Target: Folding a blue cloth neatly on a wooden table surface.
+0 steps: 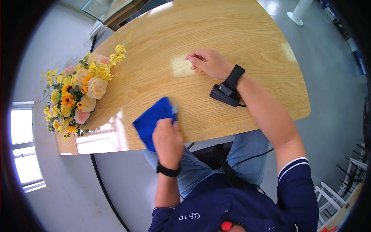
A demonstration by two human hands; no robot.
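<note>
A blue cloth point(150, 120) reaches over the near edge of the wooden table point(201, 104), with a pale tag at its right side. My left hand point(168, 140) grips the cloth by its near right part, and the hand is slightly blurred by motion. Its fingertips are hidden from above. Farther off to the right, my right hand point(206, 62) is over the tabletop with its fingers curled in and nothing visible in them. A black box-shaped device point(225, 94) hangs at the right wrist on a black strap point(235, 76).
A bunch of yellow, cream and pink flowers point(83, 91) stands at the table's left side. A white post base point(295, 18) is on the floor at the far right. White-framed stools point(330, 197) stand at the lower right. A black cable point(253, 156) crosses my lap.
</note>
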